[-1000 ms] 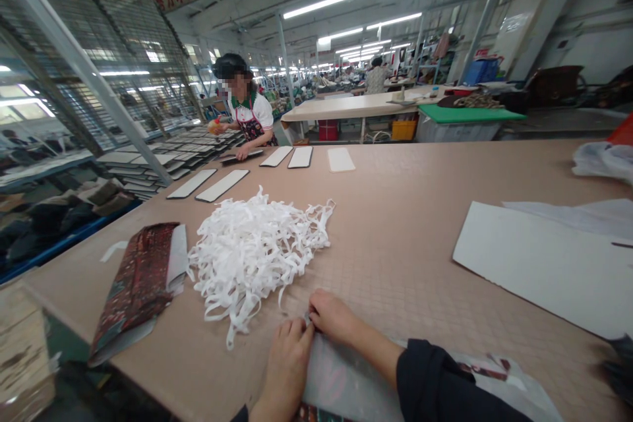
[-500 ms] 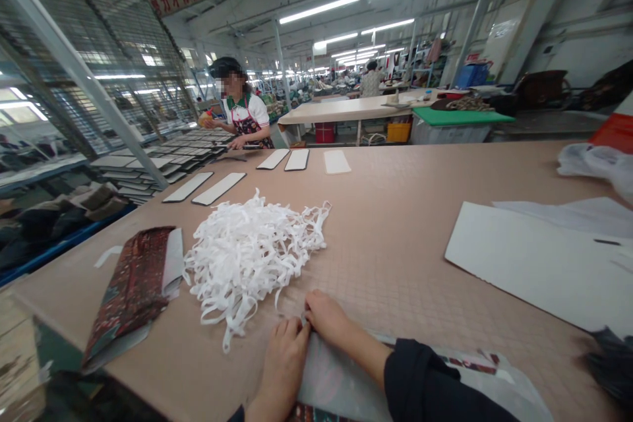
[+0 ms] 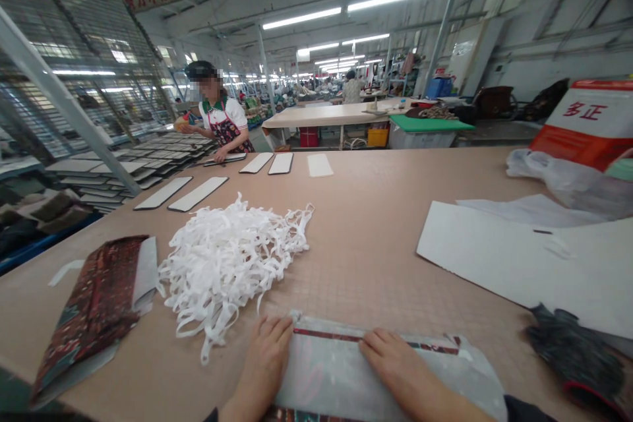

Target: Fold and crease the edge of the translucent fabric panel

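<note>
A grey-white piece [image 3: 331,369] with a narrow dark red patterned strip along its far edge lies at the bottom centre of the table. My left hand [image 3: 267,349] rests at its left end, fingers together on the corner. Farther right, my right hand [image 3: 393,362] presses on the strip near the middle, its fingers close together and lying flat. Patterned fabric shows at the near edge. Just beyond my left hand is a heap of white loops [image 3: 232,257]. Folded dark red patterned fabric [image 3: 99,297] lies to the left.
Pale panels [image 3: 198,194] lie at the table's far left, near a person [image 3: 225,119] handling one. A large white board [image 3: 524,257], a dark glove [image 3: 576,349], a plastic bag [image 3: 558,178] and a red and white box [image 3: 583,119] are on the right.
My right hand has moved from beside my left hand to the right along the strip. The camera view has turned rightward. The person's arm has moved over the panels.
</note>
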Tool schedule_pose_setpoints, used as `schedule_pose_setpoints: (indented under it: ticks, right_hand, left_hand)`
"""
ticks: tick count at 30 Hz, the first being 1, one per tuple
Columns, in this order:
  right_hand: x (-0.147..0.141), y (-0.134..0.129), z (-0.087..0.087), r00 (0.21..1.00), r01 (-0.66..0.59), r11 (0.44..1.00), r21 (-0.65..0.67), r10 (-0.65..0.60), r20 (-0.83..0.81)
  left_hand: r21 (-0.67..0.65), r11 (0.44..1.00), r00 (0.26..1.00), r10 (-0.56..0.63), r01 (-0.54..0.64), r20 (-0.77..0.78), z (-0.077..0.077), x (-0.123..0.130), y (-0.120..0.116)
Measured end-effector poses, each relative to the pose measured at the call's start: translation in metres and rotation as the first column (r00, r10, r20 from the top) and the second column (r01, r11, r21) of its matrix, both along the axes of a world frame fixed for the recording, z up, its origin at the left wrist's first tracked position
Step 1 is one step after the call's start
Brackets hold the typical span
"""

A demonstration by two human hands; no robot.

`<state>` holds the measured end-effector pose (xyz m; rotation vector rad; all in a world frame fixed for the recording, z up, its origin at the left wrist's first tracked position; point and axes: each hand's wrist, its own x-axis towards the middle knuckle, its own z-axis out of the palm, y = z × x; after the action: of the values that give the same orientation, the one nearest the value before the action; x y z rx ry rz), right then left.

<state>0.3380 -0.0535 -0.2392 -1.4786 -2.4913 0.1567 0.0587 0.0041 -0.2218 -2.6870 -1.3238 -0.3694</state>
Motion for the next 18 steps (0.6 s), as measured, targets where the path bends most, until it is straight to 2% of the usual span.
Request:
schedule_pose_setpoints:
  ticks: [4,8,11,13,16,18]
  right_hand:
    - [0.048,-0.009,0.014,0.976,0.214,0.954,-0.211,-0.202,0.076]
    - [0.062,0.006,0.033,0.935,0.350,0.872,-0.341,-0.350,0.064]
    - [0.060,0.014,0.044,0.921,0.367,0.837,-0.406,-0.387,0.035]
    - [0.057,0.010,0.051,0.921,0.368,0.846,-0.387,-0.388,0.028]
    - [0.054,-0.012,0.062,0.938,0.312,0.889,-0.335,-0.345,-0.042]
    - [0.058,-0.036,0.067,0.941,0.278,0.889,-0.364,-0.328,-0.082]
  left_hand:
    - [-0.077,0.997,1.000,0.009,-0.011,-0.023,0.016,0.005,0.004]
    - [-0.169,0.986,0.999,-0.010,0.004,-0.039,0.026,0.028,0.009]
    - [-0.217,0.975,0.998,-0.061,0.053,-0.032,0.024,0.047,0.010]
    - [-0.213,0.972,0.995,-0.102,0.097,-0.013,0.022,0.053,0.009]
    - [-0.156,0.973,0.985,-0.168,0.171,0.030,0.024,0.052,0.004]
    - [-0.114,0.969,0.976,-0.213,0.218,0.054,0.028,0.045,-0.005]
